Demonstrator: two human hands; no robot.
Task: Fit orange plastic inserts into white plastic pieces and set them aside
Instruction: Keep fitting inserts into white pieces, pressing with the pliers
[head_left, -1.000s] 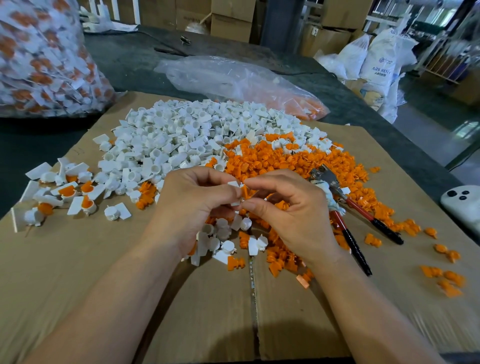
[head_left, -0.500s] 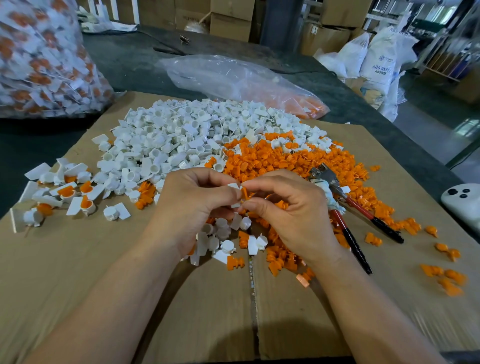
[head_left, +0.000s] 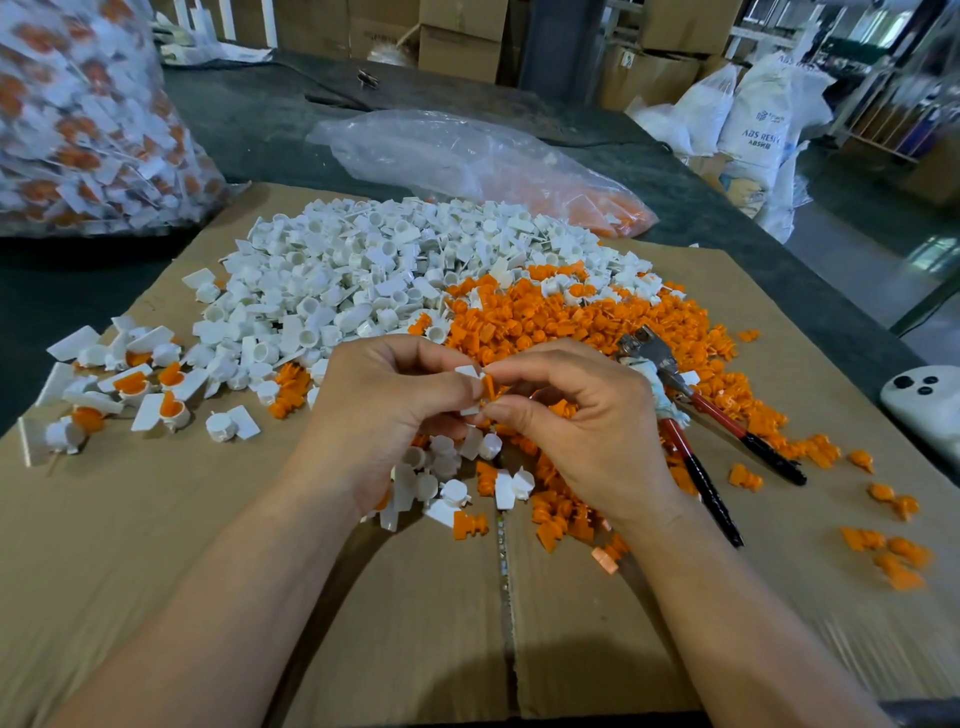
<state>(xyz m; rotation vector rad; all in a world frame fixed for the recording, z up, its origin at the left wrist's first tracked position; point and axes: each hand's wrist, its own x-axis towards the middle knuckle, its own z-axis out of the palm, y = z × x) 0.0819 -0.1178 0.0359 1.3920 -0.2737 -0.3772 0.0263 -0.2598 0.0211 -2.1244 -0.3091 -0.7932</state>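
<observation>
Orange insert (head_left: 489, 387) in right hand (head_left: 587, 431), white piece (head_left: 466, 372) in left hand (head_left: 384, 410), both pinched above cardboard (head_left: 156, 519) on dark table (head_left: 249, 119).

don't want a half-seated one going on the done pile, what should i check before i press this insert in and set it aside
1. left hand grips a white piece: ok
2. right hand pinches an orange insert against it: ok
3. insert lined up with the socket: cannot tell, fingers hide the joint
4. bare cardboard next to the finished pieces at far left for setting down: ok
5. pliers in neither hand: ok
</observation>
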